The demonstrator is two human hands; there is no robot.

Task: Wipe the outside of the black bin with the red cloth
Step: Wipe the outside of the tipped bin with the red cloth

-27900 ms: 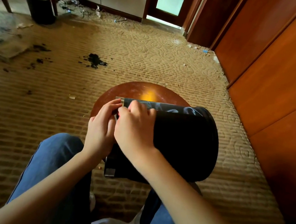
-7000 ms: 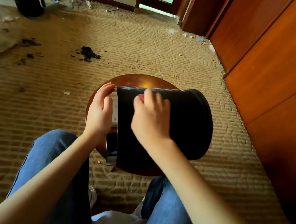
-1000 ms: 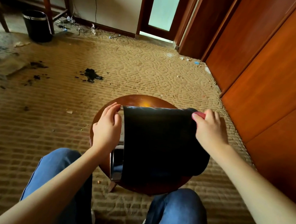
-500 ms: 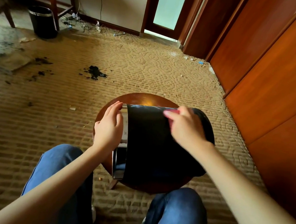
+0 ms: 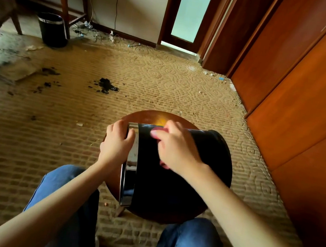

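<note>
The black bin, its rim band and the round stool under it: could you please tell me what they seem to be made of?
Black bin: a matte black wall, possibly plastic or a leather-look wrap; it shows only a faint sheen along the top.
Rim band: probably polished metal, since it mirrors its surroundings.
Round stool: varnished wood, judging by the red-brown colour and bright glare.

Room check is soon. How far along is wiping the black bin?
Setup is done: the black bin lies on its side on the round wooden stool, the left hand gripping its chrome rim. In hand: the right hand presses the red cloth on the upper wall near the rim. Left to do, likely: the side against the stool, hidden here.
</note>
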